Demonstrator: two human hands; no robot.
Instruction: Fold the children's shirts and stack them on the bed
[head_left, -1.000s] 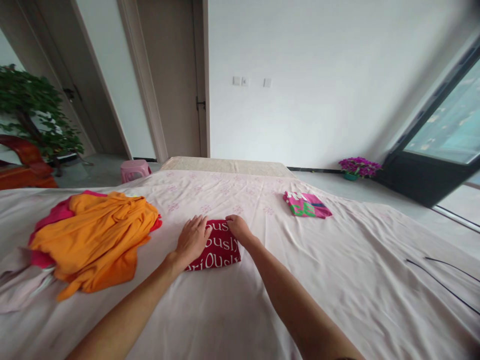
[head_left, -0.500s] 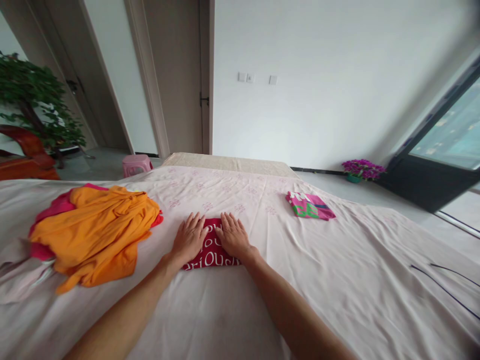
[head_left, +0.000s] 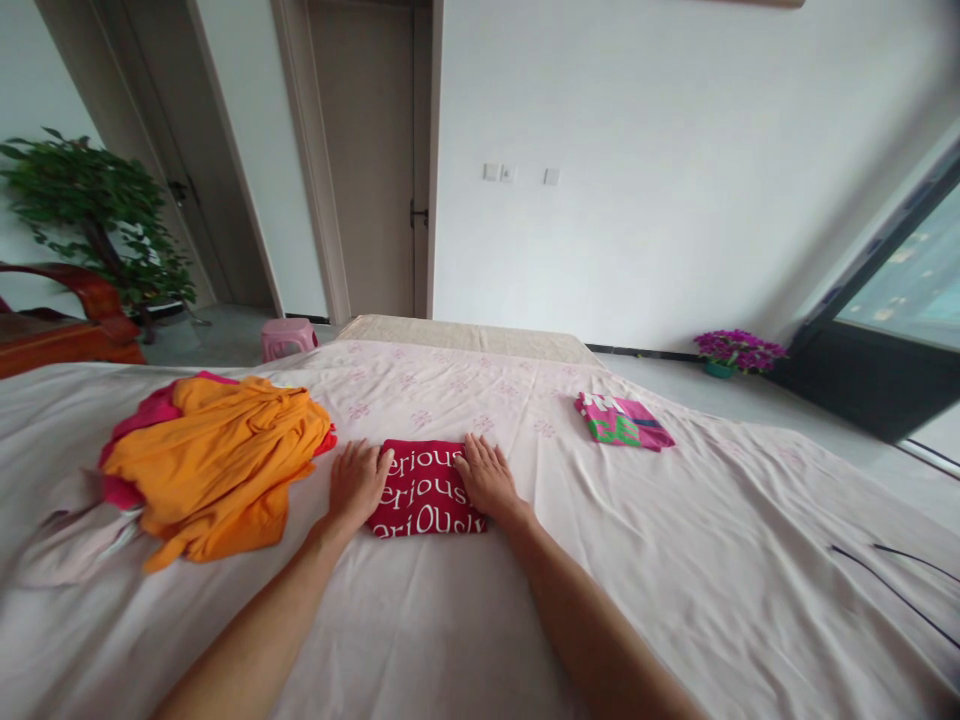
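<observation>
A dark red folded garment (head_left: 426, 490) with white lettering lies flat on the pale pink sheet (head_left: 465, 610). At its left edge rests my left hand (head_left: 355, 482), fingers stretched forward and the thumb touching the cloth. My right hand (head_left: 489, 480) lies on its right edge, palm down with fingers extended. Neither hand grips anything. To the left is a loose heap of clothes with an orange garment (head_left: 217, 470) on top and deep pink cloth (head_left: 142, 425) beneath. A pink folded garment (head_left: 626, 422) with green and white print sits farther off to the right.
Two dark cords (head_left: 900, 590) lie on the sheet at the right. Beyond the far edge stand a pink stool (head_left: 289, 338), a wooden chair (head_left: 90, 310), a leafy plant (head_left: 97, 210) and purple flowers (head_left: 739, 350) in a green pot.
My hands have slid apart from the middle of the red garment to its left and right edges, uncovering more lettering. The camera view has shifted slightly.
</observation>
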